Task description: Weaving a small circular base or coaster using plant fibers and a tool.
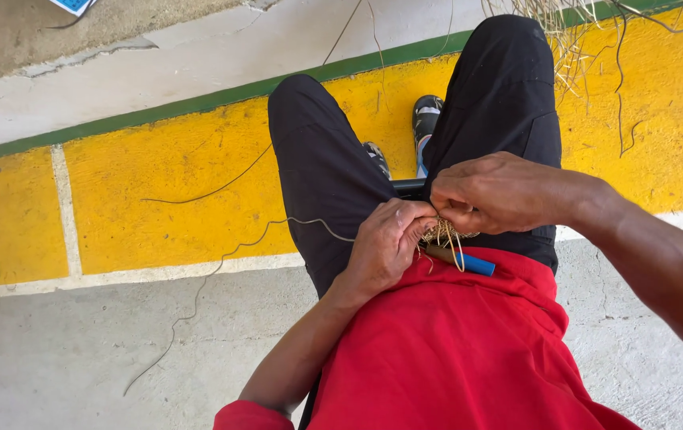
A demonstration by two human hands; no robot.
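Note:
Over my lap, my left hand [385,243] and my right hand [497,191] meet around a small bundle of dry straw fibres [445,233]. Both pinch it between fingers and thumb. A blue-handled tool [469,261] lies just under the bundle against my red shirt; which hand holds it I cannot tell. A thin strand [222,259] trails from my left hand down to the floor on the left.
I sit with black trousers [317,167] and shoes [425,119] over a yellow painted floor band [158,199] edged in green. Loose straw [564,24] hangs at the top right. Grey concrete [78,350] lies to the left. A blue-and-white object [70,5] pokes in at the top left.

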